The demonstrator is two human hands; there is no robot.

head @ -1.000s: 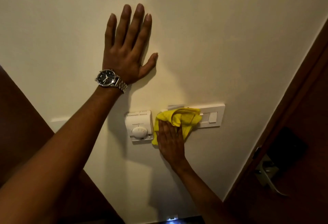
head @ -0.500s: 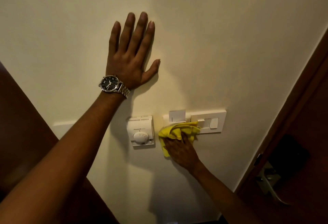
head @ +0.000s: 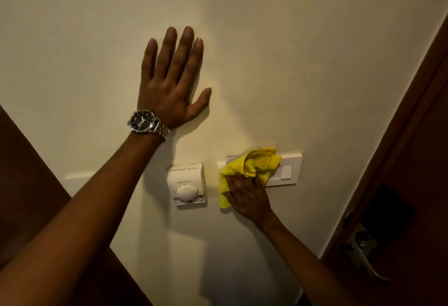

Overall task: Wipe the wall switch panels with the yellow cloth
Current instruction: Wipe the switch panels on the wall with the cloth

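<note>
A white switch panel [head: 289, 171] is mounted on the cream wall, with one rocker showing at its right end. A bunched yellow cloth [head: 252, 166] covers the panel's left and middle part. My right hand [head: 248, 196] presses the cloth flat against the wall from below, fingers pointing up. Left of it sits a white thermostat [head: 186, 184] with a round dial, untouched. My left hand [head: 173, 82], with a wristwatch, lies flat and spread on the bare wall above the thermostat, holding nothing.
A dark wooden door [head: 412, 184] with a metal lever handle [head: 366, 254] stands at the right edge. Dark wood panelling [head: 31, 196] fills the lower left. Another pale wall plate [head: 77, 179] is partly hidden behind my left forearm.
My right hand has pushed the cloth up and to the right over the switch panel, covering the small plate that showed half a second ago. My left hand stays planted on the wall.
</note>
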